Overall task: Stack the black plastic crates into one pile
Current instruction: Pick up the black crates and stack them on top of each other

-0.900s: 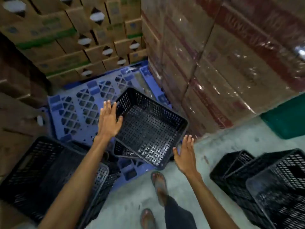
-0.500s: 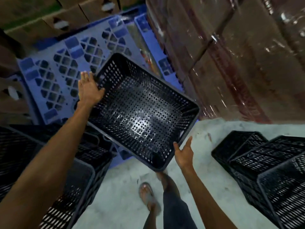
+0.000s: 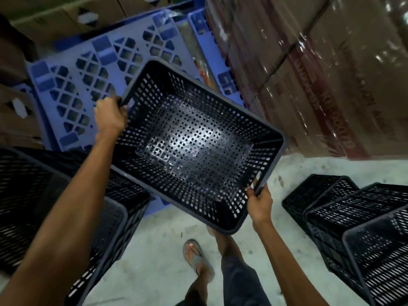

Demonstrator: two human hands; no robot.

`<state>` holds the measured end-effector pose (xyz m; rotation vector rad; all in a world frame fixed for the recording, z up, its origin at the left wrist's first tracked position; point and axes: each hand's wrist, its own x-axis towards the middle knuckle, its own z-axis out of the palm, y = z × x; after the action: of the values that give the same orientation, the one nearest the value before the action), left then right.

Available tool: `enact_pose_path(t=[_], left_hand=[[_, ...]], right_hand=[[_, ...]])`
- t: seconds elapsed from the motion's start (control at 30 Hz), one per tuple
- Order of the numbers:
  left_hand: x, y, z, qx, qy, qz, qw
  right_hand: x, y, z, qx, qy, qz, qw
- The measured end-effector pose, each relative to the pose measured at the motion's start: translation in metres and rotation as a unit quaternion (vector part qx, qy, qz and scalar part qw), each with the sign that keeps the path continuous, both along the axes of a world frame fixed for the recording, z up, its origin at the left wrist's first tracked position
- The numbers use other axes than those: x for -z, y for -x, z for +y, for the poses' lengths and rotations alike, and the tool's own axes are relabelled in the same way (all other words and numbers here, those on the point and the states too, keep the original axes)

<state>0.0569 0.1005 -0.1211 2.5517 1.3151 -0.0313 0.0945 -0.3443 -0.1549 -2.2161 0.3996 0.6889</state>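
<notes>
I hold a black perforated plastic crate point(image 3: 194, 142) in the middle of the view, tilted, its open top facing me. My left hand point(image 3: 111, 117) grips its far-left rim. My right hand point(image 3: 259, 200) grips the near-right rim. The crate hangs above the floor and partly over other black crates point(image 3: 72, 195) at my lower left. More black crates point(image 3: 353, 221), nested in a leaning pile, stand on the floor at the right.
A blue plastic pallet point(image 3: 92, 69) lies behind the held crate. Shrink-wrapped brown cartons point(image 3: 320, 69) tower at the right, more cartons point(image 3: 55, 16) at the top left. Pale concrete floor point(image 3: 159, 250) below, with my sandalled foot point(image 3: 196, 257).
Both hands, open beside the crate earlier, have closed on its rims. The crate has come up off the pile and closer to me.
</notes>
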Motion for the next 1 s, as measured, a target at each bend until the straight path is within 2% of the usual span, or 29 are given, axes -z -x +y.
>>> enact_pose_path(t=[0.07,0.27,0.5,0.63,0.73,0.87,1.0], left_hand=[[-0.029,0.029,-0.02,-0.032,-0.002,-0.023,0.999],[-0.113,0.109,-0.081,-0.073,-0.029,-0.098,0.992],[-0.23,0.201,-0.152,-0.044,-0.047,-0.207,0.976],[-0.286,0.265,-0.206,0.005,-0.103,-0.199,0.975],[-0.298,0.318,-0.248,0.014,-0.116,-0.189,0.975],[-0.273,0.377,-0.302,-0.013,-0.069,-0.163,0.984],[-0.223,0.43,-0.361,-0.083,-0.031,-0.119,0.989]], right_hand=[[-0.031,0.001,-0.006,0.003,-0.017,-0.008,1.0],[-0.125,-0.003,-0.046,-0.053,-0.035,-0.126,0.99],[-0.232,0.027,-0.105,-0.108,-0.093,-0.245,0.959],[-0.276,0.05,-0.146,-0.153,-0.108,-0.297,0.936],[-0.289,0.058,-0.174,-0.207,-0.087,-0.314,0.922],[-0.281,0.067,-0.203,-0.281,-0.034,-0.297,0.912],[-0.249,0.081,-0.227,-0.352,0.002,-0.222,0.909]])
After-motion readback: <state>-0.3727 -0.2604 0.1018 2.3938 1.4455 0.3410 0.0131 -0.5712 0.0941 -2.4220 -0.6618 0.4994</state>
